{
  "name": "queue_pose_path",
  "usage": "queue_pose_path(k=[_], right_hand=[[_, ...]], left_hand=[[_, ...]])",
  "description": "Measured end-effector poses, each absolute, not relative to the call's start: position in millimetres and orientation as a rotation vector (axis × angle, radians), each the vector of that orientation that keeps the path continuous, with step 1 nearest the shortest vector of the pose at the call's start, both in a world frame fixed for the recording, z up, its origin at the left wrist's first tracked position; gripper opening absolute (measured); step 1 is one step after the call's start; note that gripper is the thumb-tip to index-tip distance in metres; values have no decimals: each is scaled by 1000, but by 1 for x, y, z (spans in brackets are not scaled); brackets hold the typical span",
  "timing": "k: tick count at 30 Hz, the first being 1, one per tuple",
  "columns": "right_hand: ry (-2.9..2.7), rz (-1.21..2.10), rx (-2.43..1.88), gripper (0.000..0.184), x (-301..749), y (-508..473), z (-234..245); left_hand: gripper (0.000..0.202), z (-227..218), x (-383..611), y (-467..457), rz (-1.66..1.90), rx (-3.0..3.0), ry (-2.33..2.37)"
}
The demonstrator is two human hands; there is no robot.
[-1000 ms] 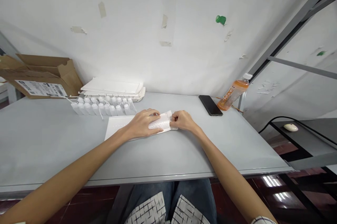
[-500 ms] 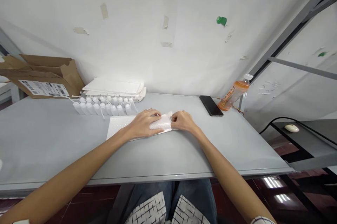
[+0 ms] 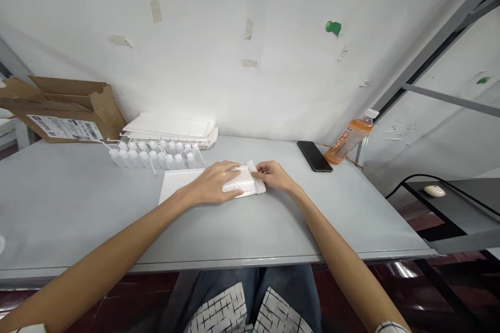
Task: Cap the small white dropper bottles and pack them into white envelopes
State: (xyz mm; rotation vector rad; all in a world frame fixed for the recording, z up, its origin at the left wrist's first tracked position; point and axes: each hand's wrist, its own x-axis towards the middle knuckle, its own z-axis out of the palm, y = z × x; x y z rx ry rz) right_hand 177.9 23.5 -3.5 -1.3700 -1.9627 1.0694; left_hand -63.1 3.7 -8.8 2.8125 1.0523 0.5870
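A white padded envelope (image 3: pixel 239 182) lies on the grey table in front of me, its bubbled surface catching the light. My left hand (image 3: pixel 214 182) rests across it with thumb and fingers spread, pressing it down from above. At its right end a narrow white flap (image 3: pixel 258 184) stands folded over. My right hand (image 3: pixel 272 174) pinches the upper part of this flap between thumb and forefinger. To the left, under my left wrist, a flat white sheet or second envelope (image 3: pixel 172 183) shows; whether the two are joined is hidden.
Several small white squeeze bottles (image 3: pixel 156 158) stand in rows at the back left, before a stack of white envelopes (image 3: pixel 167 124). A cardboard box (image 3: pixel 62 114) is further left. At right are a black phone (image 3: pixel 314 156) and an orange drink bottle (image 3: pixel 349 137).
My right hand has shifted its grip along the envelope's right end, and its fingers are less curled. The flap there now shows more plainly. My left hand has stayed in place.
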Motion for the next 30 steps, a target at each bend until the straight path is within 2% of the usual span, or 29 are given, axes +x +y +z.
queue_pose_path(k=[3,8,15,21,27,30], right_hand=[[-1849,1108,-1393,22,178,23,-1],[-1840,715,-1514,18,190,29,4],[-1821,488,-1654,22,201,32,12],[-1899,669,-1582,35,197,34,0],[-1997,788,-1541,29,206,38,-4],[-2082,807,-1498,40,214,37,2]], left_hand=[[52,-8,-62,1,617,2859,1033],[46,-10,-56,-3,717,2951,935],[50,-21,-51,-3,627,2945,957],[50,-25,-51,-2,528,2946,988],[52,-21,-52,-2,548,2973,969],[51,-11,-55,-4,570,3029,1022]])
